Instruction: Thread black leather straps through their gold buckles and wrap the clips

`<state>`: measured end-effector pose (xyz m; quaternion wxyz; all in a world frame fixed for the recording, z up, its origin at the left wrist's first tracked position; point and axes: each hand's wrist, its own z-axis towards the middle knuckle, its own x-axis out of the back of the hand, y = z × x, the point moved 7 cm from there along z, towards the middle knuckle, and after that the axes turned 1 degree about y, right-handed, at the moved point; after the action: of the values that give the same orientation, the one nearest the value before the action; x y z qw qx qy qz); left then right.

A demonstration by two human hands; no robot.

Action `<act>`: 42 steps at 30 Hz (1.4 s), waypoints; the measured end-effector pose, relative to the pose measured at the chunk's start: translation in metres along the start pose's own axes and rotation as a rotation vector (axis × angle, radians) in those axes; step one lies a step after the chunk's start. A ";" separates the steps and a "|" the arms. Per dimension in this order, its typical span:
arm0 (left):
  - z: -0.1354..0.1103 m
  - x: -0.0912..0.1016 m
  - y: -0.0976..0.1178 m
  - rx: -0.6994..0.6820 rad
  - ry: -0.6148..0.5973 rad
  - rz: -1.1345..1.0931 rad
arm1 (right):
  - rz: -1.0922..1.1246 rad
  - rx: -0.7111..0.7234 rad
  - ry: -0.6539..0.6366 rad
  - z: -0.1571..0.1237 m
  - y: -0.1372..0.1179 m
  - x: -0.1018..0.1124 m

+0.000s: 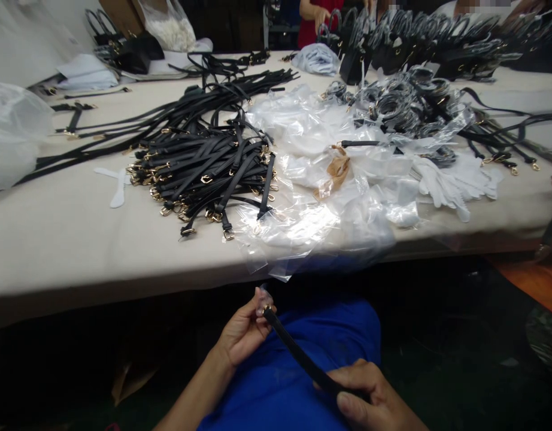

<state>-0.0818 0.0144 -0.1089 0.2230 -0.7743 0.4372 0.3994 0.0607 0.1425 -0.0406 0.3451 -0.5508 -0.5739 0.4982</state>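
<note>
A black strap (298, 353) with a gold-coloured metal fitting at its far end stretches slantwise between my hands, above my blue-clothed lap. My left hand (245, 331) is closed at that fitting, with a small piece of clear plastic (263, 299) among its fingertips. Lower down and to the right, my right hand (370, 392) grips the strap between thumb and fingers; the strap's near end is hidden there. On the table in front lies a heap of short black straps (204, 167) with gold clasps and buckles, beside a pile of clear plastic bags (330, 203).
The cloth-covered table (78, 239) has its front edge just beyond my hands. Long black straps (168, 114), wrapped coiled straps (406, 102) and white gloves (455, 182) lie on it. Black handbags (402, 54) line the back, near a person in red (309, 24).
</note>
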 end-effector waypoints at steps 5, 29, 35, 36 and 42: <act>-0.003 0.005 0.017 -0.097 0.031 0.188 | 0.001 -0.115 0.050 0.003 0.013 0.012; -0.004 0.012 -0.022 -0.077 0.137 0.842 | 0.013 -0.153 0.099 0.061 0.019 0.002; -0.006 0.017 -0.002 -0.123 0.166 0.730 | 0.147 -0.135 0.058 0.070 0.026 0.002; -0.006 0.019 0.004 -0.145 0.178 0.709 | 0.120 -0.127 0.052 0.065 0.026 0.005; -0.005 0.029 0.001 -0.152 0.201 0.678 | -0.064 -0.200 0.162 0.044 0.033 0.026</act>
<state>-0.0719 -0.0041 -0.1303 -0.0243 -0.6351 0.6581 0.4038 0.0245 0.1556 -0.0872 0.3494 -0.6021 -0.6082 0.3814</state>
